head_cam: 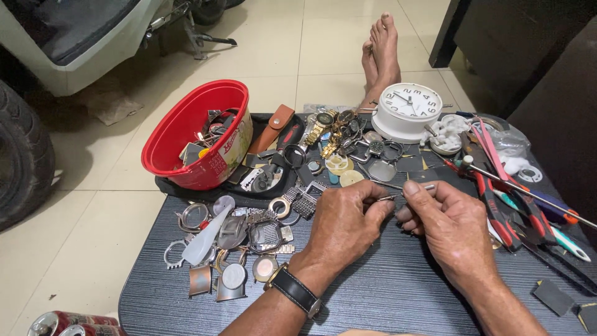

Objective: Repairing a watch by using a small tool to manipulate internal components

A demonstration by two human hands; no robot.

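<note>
At ten o'clock a tilted red plastic bowl (pixel 186 134) holds watch scraps. Centre, the left hand (pixel 346 221) pinches a thin metal pin (pixel 387 198); the right hand (pixel 449 227) pinches its other end. White round clock (pixel 410 109) at one o'clock.

bare strip of dark table (pixel 398 292) runs along the near edge, below and between left hand (pixel 345 224) and right hand (pixel 451 227); open passage there. left side blocked by heap of watch cases (pixel 239 249). far side crowded: red bowl (pixel 199 134), pile of watches (pixel 336 134), white clock (pixel 407 109). right side blocked by red-handled pliers (pixel 500 214) and screwdrivers (pixel 559 214). two small dark pads (pixel 553 297) sit at the near right corner.
</note>
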